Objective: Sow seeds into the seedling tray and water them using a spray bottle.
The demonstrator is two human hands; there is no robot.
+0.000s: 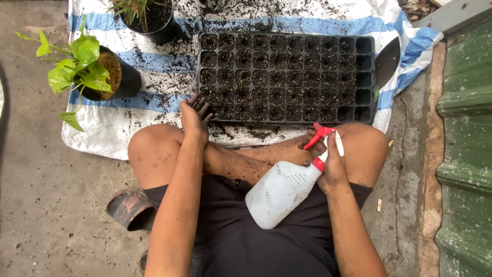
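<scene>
My right hand grips the neck of a white spray bottle with a red trigger and nozzle, its body tilted down over my lap. My left hand, soiled and with fingers apart, rests near my left knee, touching the near left corner of a black seedling tray. The tray's many cells hold dark soil; the rightmost column looks empty. I sit cross-legged on the ground right behind the tray.
The tray lies on a white and blue woven sack strewn with soil. A leafy green plant in a black pot stands left, another black pot behind it. A dark trowel blade lies right of the tray. Green corrugated sheeting runs along the right.
</scene>
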